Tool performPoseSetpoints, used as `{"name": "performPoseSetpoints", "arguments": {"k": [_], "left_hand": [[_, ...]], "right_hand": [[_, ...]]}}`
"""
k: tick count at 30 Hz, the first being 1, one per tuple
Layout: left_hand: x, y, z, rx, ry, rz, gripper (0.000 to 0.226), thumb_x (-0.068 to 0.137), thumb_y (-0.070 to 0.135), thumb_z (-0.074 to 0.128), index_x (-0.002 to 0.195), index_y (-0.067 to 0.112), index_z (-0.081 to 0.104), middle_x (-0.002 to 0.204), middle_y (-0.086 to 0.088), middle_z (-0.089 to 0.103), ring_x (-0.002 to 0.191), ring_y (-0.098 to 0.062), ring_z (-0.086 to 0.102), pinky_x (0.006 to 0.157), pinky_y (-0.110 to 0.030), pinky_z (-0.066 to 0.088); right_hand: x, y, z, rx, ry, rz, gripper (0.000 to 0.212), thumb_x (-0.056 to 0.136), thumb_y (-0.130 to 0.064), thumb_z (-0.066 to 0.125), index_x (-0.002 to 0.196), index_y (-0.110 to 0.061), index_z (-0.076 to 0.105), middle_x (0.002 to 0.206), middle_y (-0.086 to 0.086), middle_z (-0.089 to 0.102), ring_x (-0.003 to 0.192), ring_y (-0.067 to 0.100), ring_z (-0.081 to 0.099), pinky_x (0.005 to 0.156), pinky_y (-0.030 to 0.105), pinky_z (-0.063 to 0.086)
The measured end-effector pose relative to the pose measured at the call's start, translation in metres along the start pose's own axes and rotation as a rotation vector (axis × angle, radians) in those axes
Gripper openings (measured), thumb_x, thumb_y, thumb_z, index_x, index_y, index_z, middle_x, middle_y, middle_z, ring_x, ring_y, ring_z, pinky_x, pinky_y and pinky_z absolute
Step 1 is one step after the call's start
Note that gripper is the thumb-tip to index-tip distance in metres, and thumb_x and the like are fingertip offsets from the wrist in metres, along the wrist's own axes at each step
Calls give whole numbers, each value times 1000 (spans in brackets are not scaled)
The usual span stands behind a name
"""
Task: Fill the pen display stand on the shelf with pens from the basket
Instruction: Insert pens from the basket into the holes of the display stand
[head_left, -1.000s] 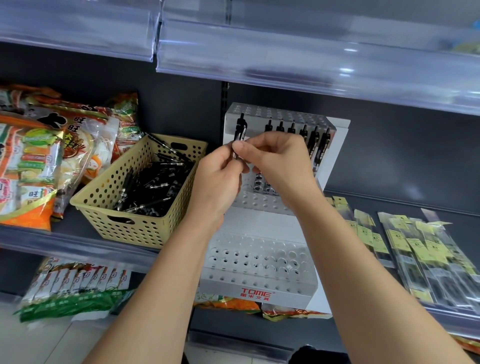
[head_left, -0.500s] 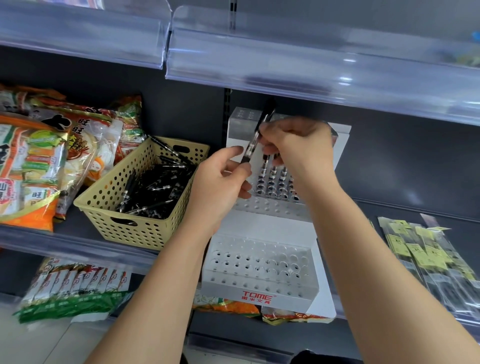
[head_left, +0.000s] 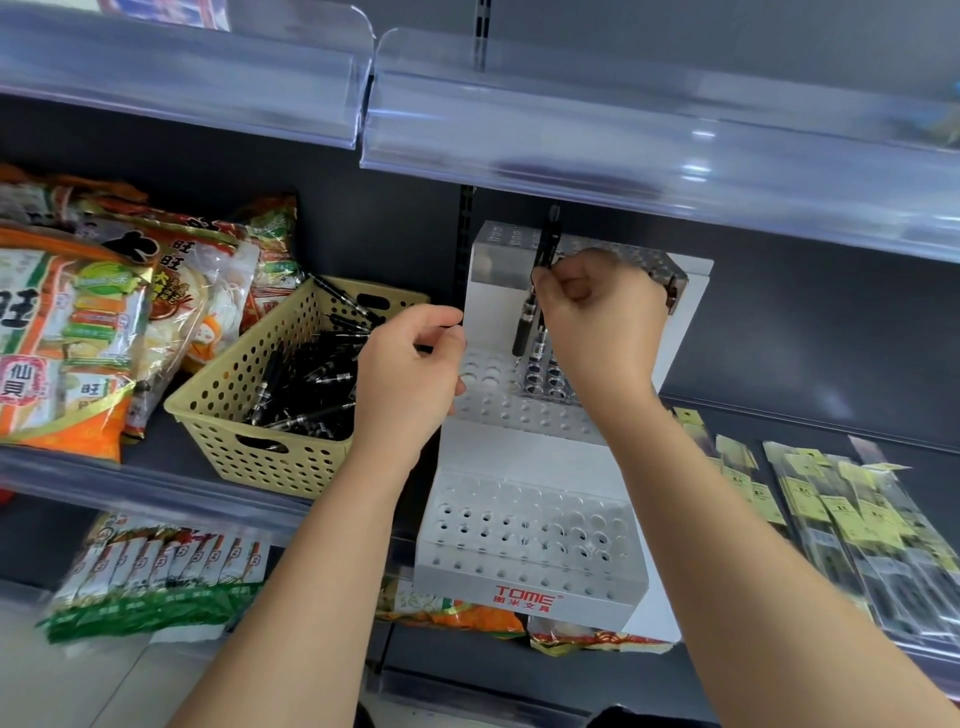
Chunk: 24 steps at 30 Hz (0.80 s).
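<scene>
Head view: a black pen (head_left: 531, 306) stands almost upright over the middle tier of the white pen display stand (head_left: 530, 545), its tip just above the holes at the left end of the filled cluster on that tier. The right hand (head_left: 597, 317) pinches the pen about halfway up its barrel between thumb and fingertips (head_left: 545, 278), so the clip end rises above the grip in front of the stand's top tier, and the lower barrel hangs below the grip toward the holes. That grip is narrow, closed on the pen. Just right of the pen's tip, a few pens (head_left: 545, 371) already sit in the middle tier, mostly hidden by the right hand.

Left of the pen, the left hand (head_left: 410, 374) hovers at the stand's left edge with fingers loosely curled; whether it holds anything cannot be told. The stand's front tier, marked TOME in red, shows bare holes.

Left of the stand, touching or nearly touching it, a pale yellow perforated basket (head_left: 249, 447) rests on the shelf (head_left: 171, 452) with a heap of black pens inside. Further left of the stand lie snack bags (head_left: 78, 332). Right of the stand, flat packets with yellow labels (head_left: 831, 504) lie on the same shelf. Above the stand runs a clear plastic shelf edge (head_left: 623, 140).
</scene>
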<state>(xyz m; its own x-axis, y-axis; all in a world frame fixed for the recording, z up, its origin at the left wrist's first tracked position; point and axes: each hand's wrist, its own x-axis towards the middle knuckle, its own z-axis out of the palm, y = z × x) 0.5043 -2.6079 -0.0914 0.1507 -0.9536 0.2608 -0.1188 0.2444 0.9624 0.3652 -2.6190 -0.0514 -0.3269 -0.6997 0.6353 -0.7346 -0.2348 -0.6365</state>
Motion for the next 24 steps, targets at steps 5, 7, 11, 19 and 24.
{"name": "performPoseSetpoints", "arguments": {"k": [5,7,11,19,24], "left_hand": [[2,-3,-1,10,3,-8,20,94,12,54,101,26,66,93,2,66,48,-3,56,45,-23,43],[2,-4,-1,14,2,-6,19,94,13,54,102,26,65,94,2,66,49,-2,56,46,-23,43],[3,-5,-2,18,6,-5,19,94,14,54,102,27,63,94,2,66,50,-4,57,47,-23,44],[2,-5,-2,16,9,0,19,94,13,54,101,27,63,93,3,66,50,-5,57,47,-23,45],[3,-5,-4,23,14,6,19,94,13,54,101,27,63,93,3,66,52,-7,57,46,-22,44]], "right_hand": [[-2,1,4,-101,-40,-10,18,86,-24,64,73,-12,70,60,-1,65,58,19,58,53,17,38],[-4,3,8,-137,-58,-6,19,84,-22,63,70,-11,69,60,4,66,58,23,60,57,23,45],[-6,7,13,-180,-80,-9,22,82,-19,62,63,-9,65,56,9,63,55,27,58,55,26,46],[-7,8,17,-178,-78,31,30,83,-20,61,58,-4,57,53,13,58,48,23,44,50,24,36],[-14,12,19,-227,-113,38,33,83,-19,59,55,-4,53,52,14,53,47,21,35,48,25,30]]}}
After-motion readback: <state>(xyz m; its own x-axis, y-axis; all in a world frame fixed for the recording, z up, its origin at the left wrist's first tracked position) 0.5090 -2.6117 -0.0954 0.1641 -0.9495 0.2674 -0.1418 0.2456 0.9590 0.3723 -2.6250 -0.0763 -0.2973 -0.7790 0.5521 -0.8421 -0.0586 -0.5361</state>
